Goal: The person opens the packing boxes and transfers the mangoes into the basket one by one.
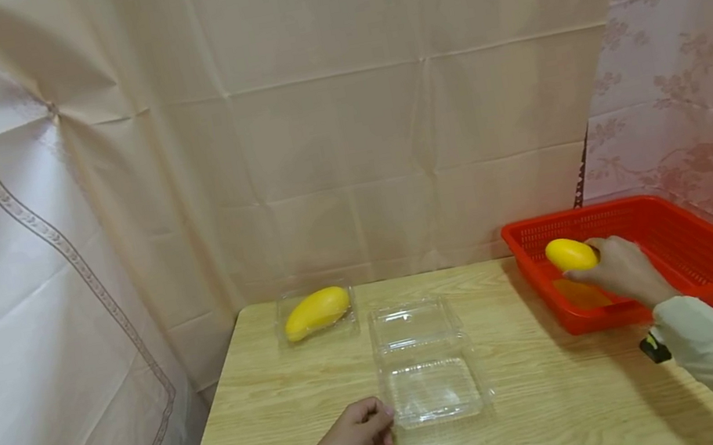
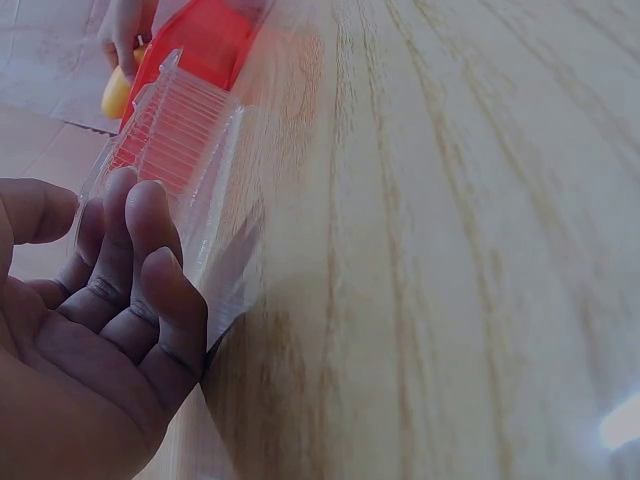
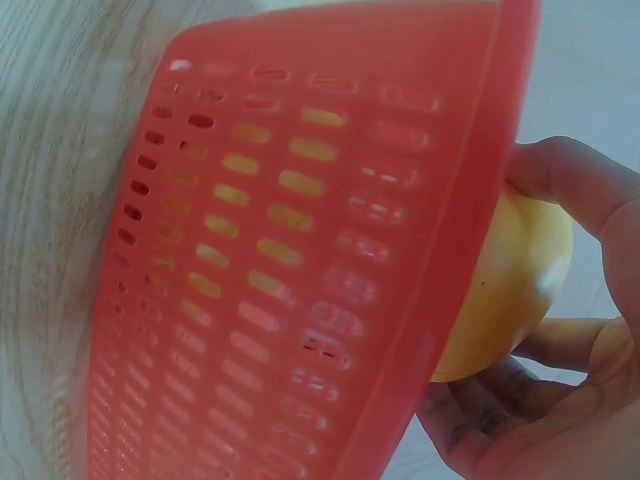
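Hands (image 1: 351,436) (image 1: 626,272) at clear-plastic clamshell (image 1: 433,390), glossy yellow ovoid (image 1: 570,254)

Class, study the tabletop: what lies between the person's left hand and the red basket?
The open clear container, then wooden tabletop, lie between the left hand and red basket, as the head view shows.

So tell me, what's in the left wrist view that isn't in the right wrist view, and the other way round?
Only the left wrist view: the left hand, palm partly in sight with fingers bent, and a clear plastic container just beyond the fingers.

Only the right wrist view: a close look at the slots in the basket's side, with yellow showing through several of them.

Both: the right hand holding a yellow object, the red basket, and the wood-grained tabletop.
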`<state>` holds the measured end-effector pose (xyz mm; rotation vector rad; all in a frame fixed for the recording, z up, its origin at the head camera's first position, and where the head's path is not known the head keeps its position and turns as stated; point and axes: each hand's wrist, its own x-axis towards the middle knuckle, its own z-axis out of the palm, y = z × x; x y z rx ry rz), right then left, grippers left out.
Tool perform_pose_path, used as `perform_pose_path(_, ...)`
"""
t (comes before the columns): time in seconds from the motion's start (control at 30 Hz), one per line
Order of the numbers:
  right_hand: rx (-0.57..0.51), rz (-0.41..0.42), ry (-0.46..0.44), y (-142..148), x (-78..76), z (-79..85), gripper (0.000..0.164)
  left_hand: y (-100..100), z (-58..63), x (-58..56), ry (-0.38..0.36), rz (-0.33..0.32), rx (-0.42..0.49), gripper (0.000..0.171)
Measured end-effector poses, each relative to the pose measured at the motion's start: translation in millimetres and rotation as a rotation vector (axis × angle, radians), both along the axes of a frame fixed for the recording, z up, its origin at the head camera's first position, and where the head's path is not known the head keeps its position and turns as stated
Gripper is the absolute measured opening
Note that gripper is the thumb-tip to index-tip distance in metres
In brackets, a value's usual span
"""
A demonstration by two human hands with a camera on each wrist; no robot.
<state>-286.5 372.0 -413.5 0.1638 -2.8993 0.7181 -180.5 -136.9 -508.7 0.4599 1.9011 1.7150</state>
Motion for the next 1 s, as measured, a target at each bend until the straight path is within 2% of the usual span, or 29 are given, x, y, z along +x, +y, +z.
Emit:
perform_pose_path(0.47, 0.013, -0.015, -0.025, 12.4, -1.9, -1.1, 0.072, -0.3, -2.1, -1.7, -0.006, 0.003, 0.009, 0.038)
perform_pose_path(0.77, 0.025, -0.015, -0.020, 18.3, -5.1, -6.7, 0.069, -0.3, -2.4, -1.1, -0.010, 0.009, 0.009, 0.038)
perform_pose_path(1.0, 0.025, -0.026, -0.051, 22.5, -5.9, -8.9, 0.067, 0.0, -3.1, -1.8, -0.012, 0.012, 0.006, 0.038)
